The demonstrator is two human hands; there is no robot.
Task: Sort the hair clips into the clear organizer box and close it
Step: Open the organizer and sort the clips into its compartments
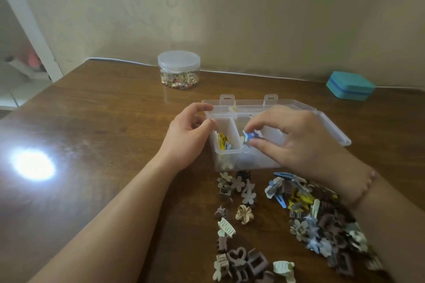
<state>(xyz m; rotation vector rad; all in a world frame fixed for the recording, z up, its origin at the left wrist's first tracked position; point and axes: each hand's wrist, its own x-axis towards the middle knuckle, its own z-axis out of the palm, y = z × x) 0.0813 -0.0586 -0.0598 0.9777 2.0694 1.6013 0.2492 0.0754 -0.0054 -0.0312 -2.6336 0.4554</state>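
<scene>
Brown wooden table (96, 122) against a pale patterned wall (230, 7).

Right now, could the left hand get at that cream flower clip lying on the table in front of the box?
Probably yes. The left hand only steadies the organizer box, and the cream flower clip lies apart from other clips with open table around it and nothing over it.
</scene>
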